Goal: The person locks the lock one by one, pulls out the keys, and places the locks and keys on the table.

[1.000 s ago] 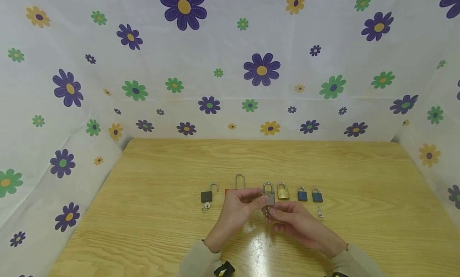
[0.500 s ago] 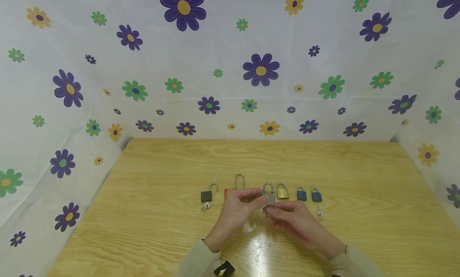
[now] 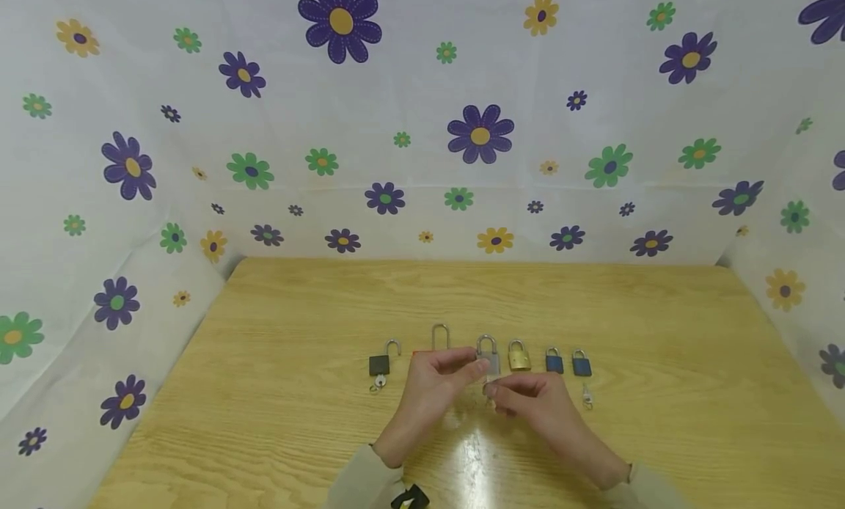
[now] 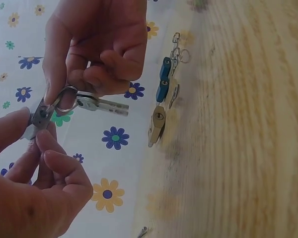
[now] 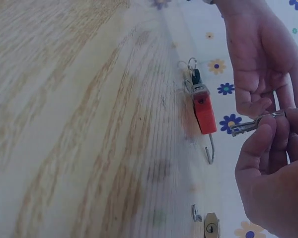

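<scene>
My left hand (image 3: 432, 388) holds a grey padlock (image 3: 488, 361) above the table, its shackle pointing away from me. In the left wrist view the lock's keyhole end (image 4: 42, 115) faces my right hand (image 4: 102, 44). Thumb and fingers of the right hand pinch at that end, where a key ring (image 4: 64, 88) hangs with loose keys (image 4: 107, 105). The pinched key is mostly hidden, and I cannot tell how deep it sits. In the right wrist view the loose keys (image 5: 246, 127) stick out beside the fingertips.
Left of the hands lie a black padlock (image 3: 379, 365) with its shackle swung out, keys (image 3: 378, 382) below it, and a red padlock (image 5: 204, 114) with a long shackle. To the right are a brass padlock (image 3: 519, 359), two blue padlocks (image 3: 554, 362) and more keys (image 3: 587, 397).
The grey padlock has shifted slightly left. My right hand has turned a little and moved slightly left with it, still pinching at the keyhole end. The head view has tilted slightly up.
</scene>
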The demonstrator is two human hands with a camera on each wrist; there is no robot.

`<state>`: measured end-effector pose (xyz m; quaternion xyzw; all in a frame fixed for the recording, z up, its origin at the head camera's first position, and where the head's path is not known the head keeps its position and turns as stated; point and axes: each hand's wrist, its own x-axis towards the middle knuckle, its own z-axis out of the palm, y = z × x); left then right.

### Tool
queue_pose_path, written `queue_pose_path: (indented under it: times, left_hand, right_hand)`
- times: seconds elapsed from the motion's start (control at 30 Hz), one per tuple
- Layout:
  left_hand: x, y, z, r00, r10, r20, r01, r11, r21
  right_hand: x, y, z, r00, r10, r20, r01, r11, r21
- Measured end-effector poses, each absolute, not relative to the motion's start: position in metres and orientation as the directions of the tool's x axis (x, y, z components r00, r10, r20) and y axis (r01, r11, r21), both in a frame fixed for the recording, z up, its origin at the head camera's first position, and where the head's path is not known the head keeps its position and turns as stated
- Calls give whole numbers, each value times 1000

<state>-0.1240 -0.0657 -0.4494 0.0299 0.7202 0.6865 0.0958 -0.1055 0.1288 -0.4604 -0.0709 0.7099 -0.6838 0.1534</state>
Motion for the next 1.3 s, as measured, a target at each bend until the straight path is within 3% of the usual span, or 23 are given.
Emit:
queue_pose_path:
  times: [0.3,0.63,0.8,1.03,1.3]
  left_hand:
    - [-129,-72,-449,-986,116,-121,-114,60,992]
    - [-133,-77,-446,-989,66,-131,-125,82,989]
    - [-134,-77,-447,-989,60,-135,-130,69,989]
    - [-136,-77,-448,-986,65,-151,-148,51,988]
    - [-138,-76,-449,-987,66,-148,-144,55,988]
  right_hand:
    - [-101,126,-458,-925,-329,-189,146,149,-978]
    - [-95,126,-461,-790,-491,-368,281,243,-928]
    - [-98,122,-466,-833,-423,-355,219,337,-916]
    - [-109,115,-467,-917,-342,-207,-43,599,-800]
    - [-118,104,-465,-936,-309,-167,-107,703,-703]
